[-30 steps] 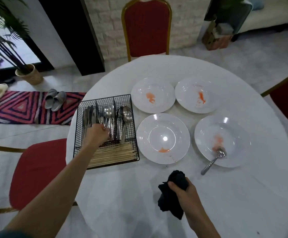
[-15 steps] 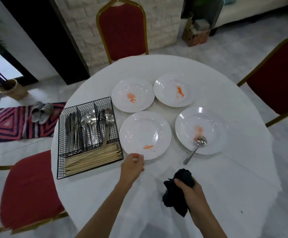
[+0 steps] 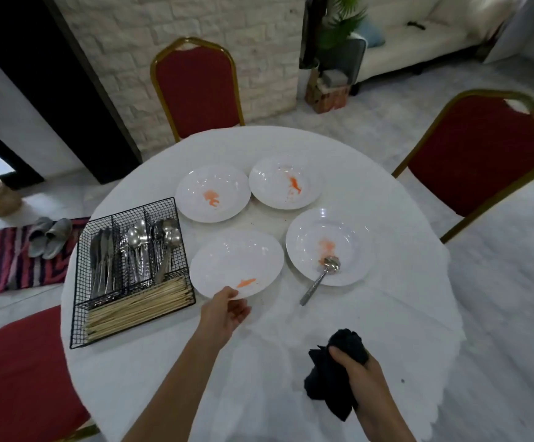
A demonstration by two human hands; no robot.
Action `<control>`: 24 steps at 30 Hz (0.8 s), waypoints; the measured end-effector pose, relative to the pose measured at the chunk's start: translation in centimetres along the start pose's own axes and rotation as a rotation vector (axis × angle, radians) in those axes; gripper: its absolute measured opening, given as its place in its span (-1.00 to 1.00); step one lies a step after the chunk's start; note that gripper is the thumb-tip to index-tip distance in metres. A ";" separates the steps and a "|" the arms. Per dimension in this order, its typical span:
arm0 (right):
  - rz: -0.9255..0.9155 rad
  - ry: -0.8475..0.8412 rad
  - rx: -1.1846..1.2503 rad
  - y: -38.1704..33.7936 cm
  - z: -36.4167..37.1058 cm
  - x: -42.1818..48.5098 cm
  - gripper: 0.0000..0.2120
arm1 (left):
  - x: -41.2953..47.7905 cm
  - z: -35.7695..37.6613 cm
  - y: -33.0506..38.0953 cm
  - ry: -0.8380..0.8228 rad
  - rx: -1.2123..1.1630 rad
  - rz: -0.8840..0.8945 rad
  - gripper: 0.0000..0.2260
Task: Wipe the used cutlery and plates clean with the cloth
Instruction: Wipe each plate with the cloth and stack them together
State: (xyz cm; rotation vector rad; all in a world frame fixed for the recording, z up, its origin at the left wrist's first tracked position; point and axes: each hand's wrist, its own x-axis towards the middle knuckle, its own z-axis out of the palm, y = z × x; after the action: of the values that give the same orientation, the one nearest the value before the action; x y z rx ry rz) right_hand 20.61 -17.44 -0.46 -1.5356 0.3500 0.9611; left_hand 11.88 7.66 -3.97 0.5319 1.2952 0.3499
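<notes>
Pinching the near rim of the nearest round white plate (image 3: 210, 266), thumb on top and fingers under, the left hand (image 3: 224, 311) should steady or tilt it toward the right hand (image 3: 359, 374). That hand's fingers are curled round the bunched black cloth (image 3: 329, 384), just above the white-clothed round table (image 3: 163, 371). I'd wipe the orange smear (image 3: 246, 282) inward from the rim. The metal spoon (image 3: 321, 277) in the stained white plate to the right (image 3: 355, 237) comes later.

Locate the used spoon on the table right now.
Head view, right of centre: the spoon lies with its bowl in the near-right plate, handle over the rim onto the tablecloth, beyond the black cloth.
</notes>
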 end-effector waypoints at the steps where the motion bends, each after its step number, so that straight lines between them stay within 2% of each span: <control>1: 0.003 0.002 0.021 -0.1 -0.2 -0.1 -0.82 | -0.3 0.0 0.4 -0.022 -0.001 0.002 -0.87; 5: -0.016 -0.049 0.050 -0.9 -0.6 -0.8 -0.78 | -1.5 -0.9 1.5 -0.023 0.024 0.147 -0.65; 12: -0.192 -0.215 -0.069 -4.9 1.3 -2.5 -0.69 | -6.6 -3.3 1.8 -0.001 0.272 0.396 -0.68; 16: -0.360 -0.216 -0.112 -7.4 3.8 -4.1 -0.77 | -9.9 -4.3 2.0 0.121 0.382 0.603 -0.73; 18: -0.441 -0.226 -0.149 -8.1 5.4 -4.7 -0.81 | -11.8 -3.9 1.8 0.098 0.389 0.661 -0.71; 21: -0.614 -0.261 -0.347 -7.7 8.9 -5.2 -0.85 | -14.4 -2.1 0.3 0.039 0.406 0.689 -0.73; 22: -0.702 -0.276 -0.438 -7.1 9.9 -5.4 -0.82 | -15.2 -1.3 -0.4 0.011 0.411 0.686 -0.67; 24: -0.877 -0.336 -0.696 -5.2 11.6 -5.5 -0.61 | -15.5 -0.4 -1.0 -0.045 0.425 0.679 -0.65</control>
State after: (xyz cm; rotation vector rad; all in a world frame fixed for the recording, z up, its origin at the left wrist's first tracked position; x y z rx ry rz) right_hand 16.61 -7.20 7.91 -1.8247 -0.9280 0.6127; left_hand 7.59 -1.31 8.01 1.3411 1.1175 0.6199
